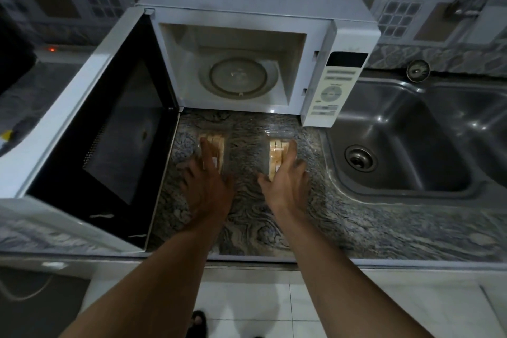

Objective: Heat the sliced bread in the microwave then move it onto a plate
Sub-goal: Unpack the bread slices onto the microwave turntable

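Observation:
Two clear plastic packs of sliced bread lie on the marbled counter in front of the microwave: a left pack (pixel 217 145) and a right pack (pixel 275 149). My left hand (pixel 206 181) rests over the near end of the left pack with fingers spread. Spread fingers of my right hand (pixel 286 180) wrap the near end of the right pack. Whether either hand has a firm hold, I cannot tell. The white microwave (pixel 340 35) stands with its door (pixel 90 132) swung wide to the left. Its glass turntable (pixel 238 77) holds nothing.
A steel sink (pixel 397 145) lies to the right of the microwave, its drain (pixel 360 158) visible. The control panel (pixel 333 90) is on the microwave's right side. The open door blocks the counter to the left. No plate is in view.

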Tool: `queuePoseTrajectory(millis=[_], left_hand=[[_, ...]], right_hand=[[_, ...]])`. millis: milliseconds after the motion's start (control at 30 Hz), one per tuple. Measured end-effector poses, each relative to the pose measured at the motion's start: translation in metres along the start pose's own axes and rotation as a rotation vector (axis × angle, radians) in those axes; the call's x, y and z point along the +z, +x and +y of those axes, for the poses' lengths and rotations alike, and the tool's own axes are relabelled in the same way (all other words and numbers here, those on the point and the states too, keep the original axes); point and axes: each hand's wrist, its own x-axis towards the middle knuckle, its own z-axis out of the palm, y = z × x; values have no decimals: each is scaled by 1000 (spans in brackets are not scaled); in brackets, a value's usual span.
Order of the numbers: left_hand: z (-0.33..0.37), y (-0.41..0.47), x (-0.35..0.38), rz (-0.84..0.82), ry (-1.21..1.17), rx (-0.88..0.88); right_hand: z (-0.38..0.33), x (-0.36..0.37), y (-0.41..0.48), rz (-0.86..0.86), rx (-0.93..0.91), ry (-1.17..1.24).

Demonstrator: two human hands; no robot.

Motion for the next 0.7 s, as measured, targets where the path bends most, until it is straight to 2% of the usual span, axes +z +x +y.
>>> queuePoseTrajectory(millis=[233,300,367,433,500,567,700], left_hand=[[3,-4,1,-6,-60,-15],[5,-9,-2,60,-50,-4],[11,-20,-10,163,-12,101],[21,-33,-16,215,-77,243],[33,-45,-21,137,-245,269],[44,-51,-24,-52,-425,198],[54,-50,-21,-341,-545,-38]], right_hand=[[6,-5,2,-36,-53,30],[10,-11,1,-69,-48,64],[16,-18,-3,-60,-96,61],[24,-27,-8,-14,-179,19],[34,-34,-13,31,-272,-66],[43,-38,-16,17,-379,-126],[55,-43,-16,-226,-513,-228]])
